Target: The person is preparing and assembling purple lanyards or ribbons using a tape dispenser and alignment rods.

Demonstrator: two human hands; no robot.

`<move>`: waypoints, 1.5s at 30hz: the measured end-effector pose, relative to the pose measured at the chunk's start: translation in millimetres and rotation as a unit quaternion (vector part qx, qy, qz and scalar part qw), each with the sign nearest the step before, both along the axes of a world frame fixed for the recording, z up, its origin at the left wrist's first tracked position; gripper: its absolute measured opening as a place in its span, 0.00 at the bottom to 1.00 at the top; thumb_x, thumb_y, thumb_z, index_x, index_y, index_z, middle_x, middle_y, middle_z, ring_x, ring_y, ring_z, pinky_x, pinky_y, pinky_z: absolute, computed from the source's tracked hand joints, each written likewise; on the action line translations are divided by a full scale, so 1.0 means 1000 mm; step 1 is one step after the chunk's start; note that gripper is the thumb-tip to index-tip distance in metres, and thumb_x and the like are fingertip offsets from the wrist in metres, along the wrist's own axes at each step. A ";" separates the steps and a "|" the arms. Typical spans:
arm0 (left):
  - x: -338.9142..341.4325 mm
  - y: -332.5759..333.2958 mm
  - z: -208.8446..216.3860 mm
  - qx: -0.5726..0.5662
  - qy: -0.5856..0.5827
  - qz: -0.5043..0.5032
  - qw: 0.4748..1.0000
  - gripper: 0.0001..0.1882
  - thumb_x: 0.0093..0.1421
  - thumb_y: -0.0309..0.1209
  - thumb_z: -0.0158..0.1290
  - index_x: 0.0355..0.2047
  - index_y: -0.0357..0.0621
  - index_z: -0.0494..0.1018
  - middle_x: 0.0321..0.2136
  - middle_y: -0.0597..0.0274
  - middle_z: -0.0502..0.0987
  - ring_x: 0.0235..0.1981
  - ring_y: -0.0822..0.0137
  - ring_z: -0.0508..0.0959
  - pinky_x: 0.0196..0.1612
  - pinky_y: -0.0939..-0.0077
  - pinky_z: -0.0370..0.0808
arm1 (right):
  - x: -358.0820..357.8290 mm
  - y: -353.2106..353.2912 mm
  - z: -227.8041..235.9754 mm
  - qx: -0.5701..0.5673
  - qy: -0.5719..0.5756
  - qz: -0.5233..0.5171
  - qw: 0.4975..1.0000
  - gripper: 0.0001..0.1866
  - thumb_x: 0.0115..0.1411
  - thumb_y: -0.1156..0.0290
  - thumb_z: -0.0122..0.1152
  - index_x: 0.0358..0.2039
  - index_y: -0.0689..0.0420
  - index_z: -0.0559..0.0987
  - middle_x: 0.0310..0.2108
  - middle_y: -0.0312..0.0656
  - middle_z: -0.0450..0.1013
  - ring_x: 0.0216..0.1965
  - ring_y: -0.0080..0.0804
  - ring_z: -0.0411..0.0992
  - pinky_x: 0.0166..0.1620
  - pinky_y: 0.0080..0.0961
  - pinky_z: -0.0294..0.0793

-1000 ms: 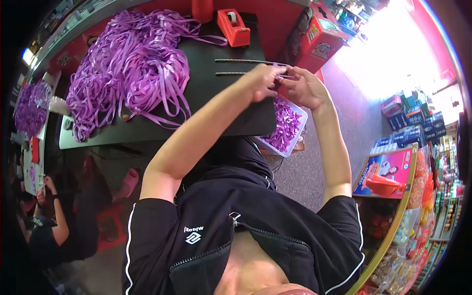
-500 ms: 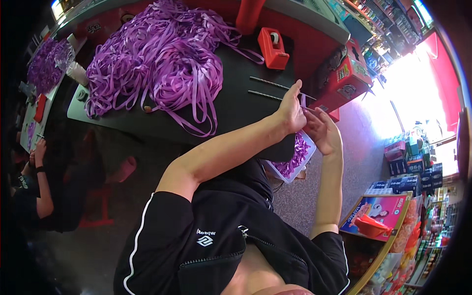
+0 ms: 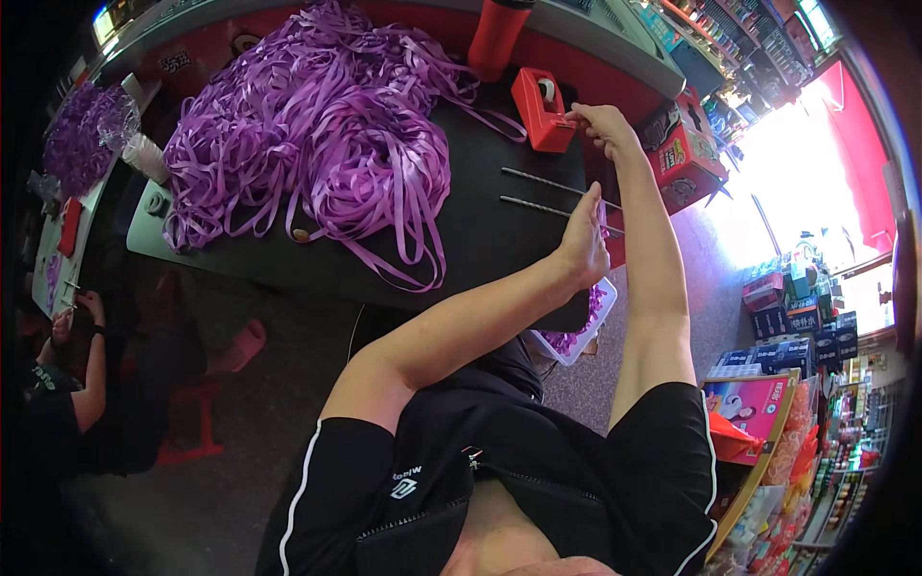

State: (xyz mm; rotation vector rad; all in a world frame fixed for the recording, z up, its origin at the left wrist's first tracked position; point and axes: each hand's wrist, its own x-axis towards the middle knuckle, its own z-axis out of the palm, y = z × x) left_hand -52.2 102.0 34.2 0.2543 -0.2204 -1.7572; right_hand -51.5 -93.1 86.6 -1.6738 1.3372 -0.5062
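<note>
My left hand [image 3: 584, 245] is seen edge-on beside two thin twisted metal rods [image 3: 543, 180], which stick out over the black tabletop. Its upper finger points away from me, and a short stretch of purple ribbon [image 3: 603, 216] lies against its right side by the rods. The lower fingers are hidden, but the hand appears to grip that ribbon. Farther out, my right hand [image 3: 605, 127] reaches the front end of a red tape dispenser [image 3: 545, 110], thumb and forefinger pinched at its cutting edge. The tape end between them is too small to see clearly.
A big heap of purple ribbon [image 3: 307, 134] covers much of the black table [image 3: 480, 240]. Behind the dispenser stands a red cylinder [image 3: 497, 43]; a red box [image 3: 687, 158] is to the right. Below sits a white bin [image 3: 600, 322] of purple pieces. Another person's hands [image 3: 91, 307] work at far left.
My right hand has left the rods beside my left hand and moved up to the tape dispenser. My left hand has stayed by the rods. The view has shifted slightly.
</note>
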 end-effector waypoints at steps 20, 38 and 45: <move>0.003 0.001 0.002 0.016 -0.016 -0.008 1.000 0.49 0.53 0.65 0.37 0.64 0.52 0.30 0.65 0.71 0.23 0.64 0.67 0.21 0.59 0.52 0.17 | 0.016 -0.013 0.013 0.153 -0.044 0.014 0.987 0.09 0.51 0.62 0.63 0.24 0.54 0.77 0.18 0.27 0.71 0.10 0.10 0.50 0.14 0.10 0.42; 0.004 0.002 0.004 -0.012 0.001 0.014 1.000 0.47 0.53 0.64 0.37 0.64 0.53 0.35 0.64 0.53 0.27 0.64 0.54 0.23 0.59 0.56 0.17 | -0.014 0.034 -0.011 0.145 -0.233 0.019 0.961 0.07 0.54 0.66 0.60 0.26 0.56 0.78 0.17 0.28 0.69 0.16 0.13 0.57 0.20 0.12 0.52; 0.013 0.009 0.015 -0.052 0.047 -0.002 0.998 0.36 0.57 0.59 0.38 0.60 0.54 0.50 0.56 0.57 0.57 0.56 0.59 0.59 0.58 0.59 0.54 | -0.010 0.045 -0.025 0.124 -0.289 -0.025 0.949 0.05 0.51 0.70 0.62 0.23 0.58 0.77 0.15 0.32 0.67 0.14 0.17 0.58 0.19 0.16 0.52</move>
